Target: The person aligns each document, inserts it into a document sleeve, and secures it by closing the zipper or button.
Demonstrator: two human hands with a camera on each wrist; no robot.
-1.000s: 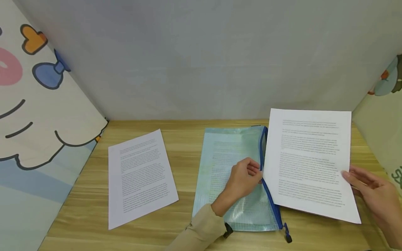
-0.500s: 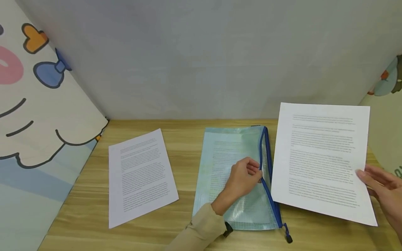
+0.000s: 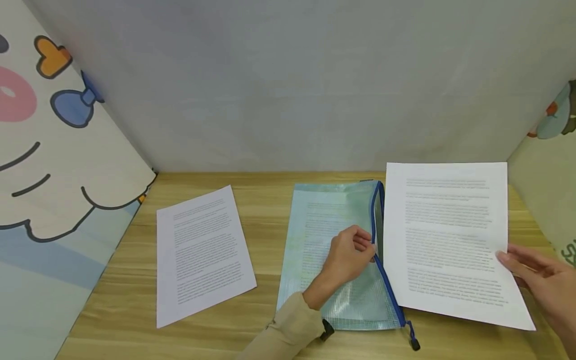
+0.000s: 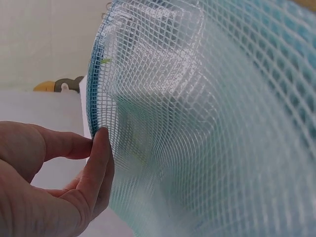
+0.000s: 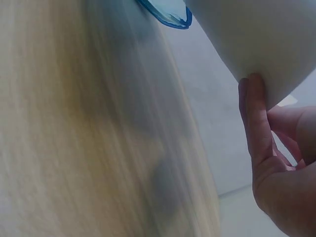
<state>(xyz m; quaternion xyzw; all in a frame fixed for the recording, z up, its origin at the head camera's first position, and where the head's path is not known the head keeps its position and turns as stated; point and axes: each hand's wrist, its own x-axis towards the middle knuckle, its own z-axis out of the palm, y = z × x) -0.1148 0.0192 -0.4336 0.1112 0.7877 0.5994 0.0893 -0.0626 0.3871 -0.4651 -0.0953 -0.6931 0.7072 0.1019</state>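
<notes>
A translucent blue-green mesh zipper pouch [image 3: 335,210] lies on the table with its blue zipper side facing right and parted. Printed text shows through it. My left hand [image 3: 348,257] pinches the pouch's upper edge at the zipper between thumb and fingers, lifting it; the left wrist view shows the mesh [image 4: 163,98] bowed up from that pinch. To the right, my right hand [image 3: 537,277] holds a printed sheet of paper [image 3: 445,240] by its right edge, thumb on top and fingers beneath. The sheet's left edge is right beside the pouch's opening, and its lower right corner is raised.
Another printed sheet [image 3: 204,255] lies slanted on the wooden table [image 3: 121,300] at the left. A zipper pull [image 3: 414,342] hangs from the pouch's lower right corner. A grey wall [image 3: 288,90] rises behind the table, with cartoon-printed panels [image 3: 67,175] at the sides.
My right hand first carried the sheet right and away from the pouch, then back left and lower, beside the opening. My left hand stays on the pouch's edge.
</notes>
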